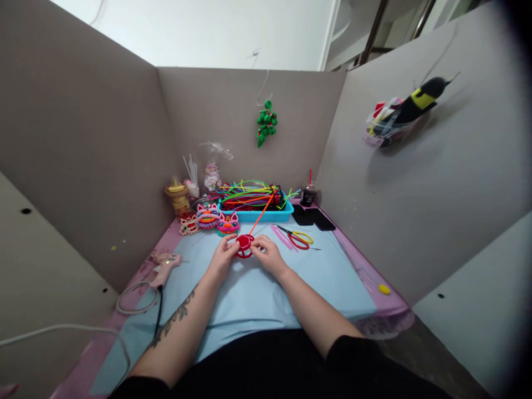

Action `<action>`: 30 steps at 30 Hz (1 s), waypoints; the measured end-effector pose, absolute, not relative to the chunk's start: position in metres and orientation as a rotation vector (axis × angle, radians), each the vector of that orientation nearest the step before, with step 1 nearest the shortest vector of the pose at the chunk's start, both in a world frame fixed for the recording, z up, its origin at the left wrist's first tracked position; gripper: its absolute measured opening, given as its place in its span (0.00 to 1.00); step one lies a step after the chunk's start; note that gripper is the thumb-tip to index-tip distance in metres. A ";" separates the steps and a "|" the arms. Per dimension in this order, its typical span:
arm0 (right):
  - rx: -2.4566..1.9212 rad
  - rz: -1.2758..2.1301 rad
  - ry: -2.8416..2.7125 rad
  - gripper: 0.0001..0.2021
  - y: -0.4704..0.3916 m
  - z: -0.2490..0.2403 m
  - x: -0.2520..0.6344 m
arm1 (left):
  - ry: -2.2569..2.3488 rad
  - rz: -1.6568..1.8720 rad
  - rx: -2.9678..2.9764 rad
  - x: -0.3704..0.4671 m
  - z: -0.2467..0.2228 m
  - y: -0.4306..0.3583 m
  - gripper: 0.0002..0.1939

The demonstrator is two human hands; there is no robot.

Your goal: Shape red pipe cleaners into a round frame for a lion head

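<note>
Between my two hands is a small round piece of red pipe cleaner (244,242) with open loops at its lower side, held just above the table cloth. My left hand (223,257) is closed on its left edge, thumb and fingers pinching it. At the right edge, my right hand (269,256) is also closed on the piece, its fingertips pressed together. An orange pipe cleaner (261,215) slants up and right from behind the red piece; whether it is joined there I cannot tell.
Finished lion-like heads (208,216) and a blue tray (257,215) of pipe cleaners stand behind my hands. Scissors (297,238), pink strips (284,237) and two black phone-like slabs (312,217) lie right. A pink glue gun (165,270) with its cord lies left. Drinks (178,200) stand at the back.
</note>
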State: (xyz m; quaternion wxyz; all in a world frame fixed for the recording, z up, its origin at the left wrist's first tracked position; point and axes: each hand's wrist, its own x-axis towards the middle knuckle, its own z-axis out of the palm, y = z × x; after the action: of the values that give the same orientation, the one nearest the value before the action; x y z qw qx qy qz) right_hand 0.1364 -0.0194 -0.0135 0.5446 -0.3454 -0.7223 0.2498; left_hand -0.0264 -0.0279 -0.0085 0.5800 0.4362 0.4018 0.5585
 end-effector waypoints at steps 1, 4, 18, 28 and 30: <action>-0.825 0.585 -1.725 0.05 -0.019 -0.015 0.137 | 0.907 1.289 1.003 -0.026 -0.007 -0.029 0.30; -0.860 0.561 -1.736 0.05 -0.017 -0.018 0.138 | 0.853 1.280 0.974 -0.026 -0.004 -0.031 0.31; -0.876 0.591 -1.668 0.03 -0.020 -0.022 0.133 | 0.803 1.239 0.910 -0.025 -0.005 -0.030 0.31; -0.872 1.056 -1.341 0.10 -0.004 -0.035 0.133 | 0.808 1.267 1.174 -0.024 -0.010 -0.029 0.29; -0.850 1.112 -1.303 0.11 -0.003 -0.035 0.133 | 0.811 1.268 1.188 -0.023 -0.008 -0.030 0.31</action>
State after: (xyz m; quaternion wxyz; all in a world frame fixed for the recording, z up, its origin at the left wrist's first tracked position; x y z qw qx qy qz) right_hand 0.1330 -0.0030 -0.0353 0.5768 -0.3630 -0.5568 0.4749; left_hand -0.0229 -0.0302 -0.0078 0.5744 0.5072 0.3462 0.5413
